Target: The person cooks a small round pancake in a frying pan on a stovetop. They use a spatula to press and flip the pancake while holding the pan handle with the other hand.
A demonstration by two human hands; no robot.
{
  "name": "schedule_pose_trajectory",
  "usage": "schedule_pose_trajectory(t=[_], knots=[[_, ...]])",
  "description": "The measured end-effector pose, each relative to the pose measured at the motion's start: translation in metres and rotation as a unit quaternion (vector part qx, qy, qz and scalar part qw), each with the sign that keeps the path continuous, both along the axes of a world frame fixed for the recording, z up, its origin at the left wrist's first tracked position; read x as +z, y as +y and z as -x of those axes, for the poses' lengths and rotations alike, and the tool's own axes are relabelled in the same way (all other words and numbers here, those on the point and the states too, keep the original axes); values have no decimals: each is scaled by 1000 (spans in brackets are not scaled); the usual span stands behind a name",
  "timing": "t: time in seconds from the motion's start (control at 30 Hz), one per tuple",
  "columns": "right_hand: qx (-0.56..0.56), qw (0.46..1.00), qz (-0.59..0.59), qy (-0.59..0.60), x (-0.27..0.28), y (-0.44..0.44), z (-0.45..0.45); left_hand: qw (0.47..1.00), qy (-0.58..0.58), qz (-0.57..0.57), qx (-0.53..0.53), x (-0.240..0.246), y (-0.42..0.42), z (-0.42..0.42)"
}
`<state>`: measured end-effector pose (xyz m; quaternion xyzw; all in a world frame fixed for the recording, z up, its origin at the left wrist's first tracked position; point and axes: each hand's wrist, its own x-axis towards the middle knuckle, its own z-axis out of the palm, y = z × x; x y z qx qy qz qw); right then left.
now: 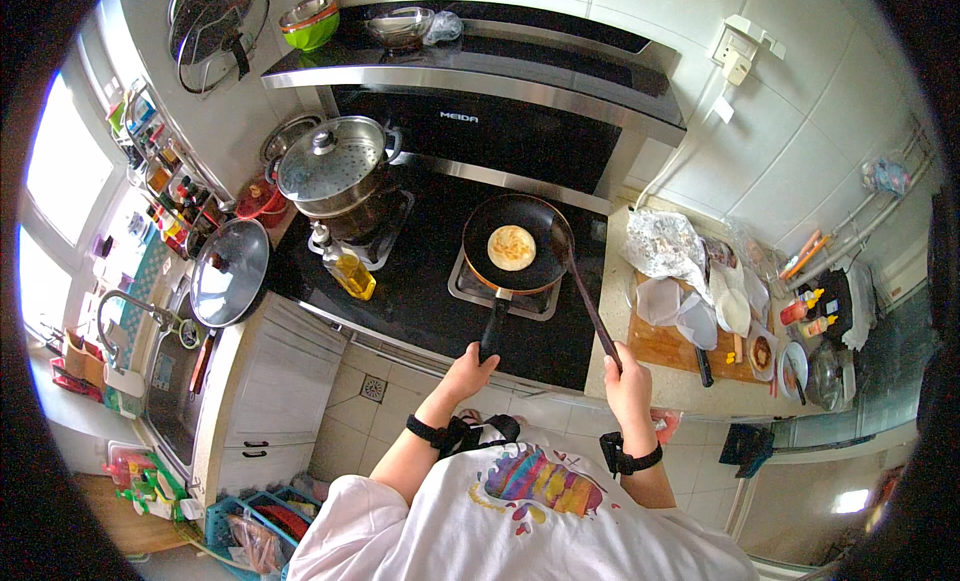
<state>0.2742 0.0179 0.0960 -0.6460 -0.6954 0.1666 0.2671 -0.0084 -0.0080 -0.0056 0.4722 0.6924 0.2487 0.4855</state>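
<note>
My left hand point(471, 371) grips the black handle of a frying pan point(480, 215), which stands over the right burner of the black cooktop point(420, 311). A round, golden-browned flatbread point(511, 248) lies flat in the pan, near its middle. In my right hand point(628, 377) is the long handle of a dark wooden spatula point(587, 296). Its head rests at the pan's right inner side, apart from the flatbread.
A lidded steamer pot point(330, 168) and an oil bottle point(343, 264) stand left on the cooktop. A range hood point(480, 82) overhangs the back. At right, a cutting board point(651, 322) holds wrappers and a knife point(703, 366); a browned flatbread point(762, 350) lies nearby.
</note>
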Motion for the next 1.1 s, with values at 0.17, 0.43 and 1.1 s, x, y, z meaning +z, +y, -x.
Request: schedule_pose_trajectory(t=[0.17, 0.43, 1.1], knots=[[-1, 1000, 28, -7, -3, 2, 1, 1000, -7, 10, 1, 6, 0, 0], [8, 999, 43, -5, -7, 3, 4, 1000, 7, 5, -8, 3, 1, 1], [-3, 998, 67, 8, -8, 4, 5, 1000, 1, 22, 0, 13, 0, -1]])
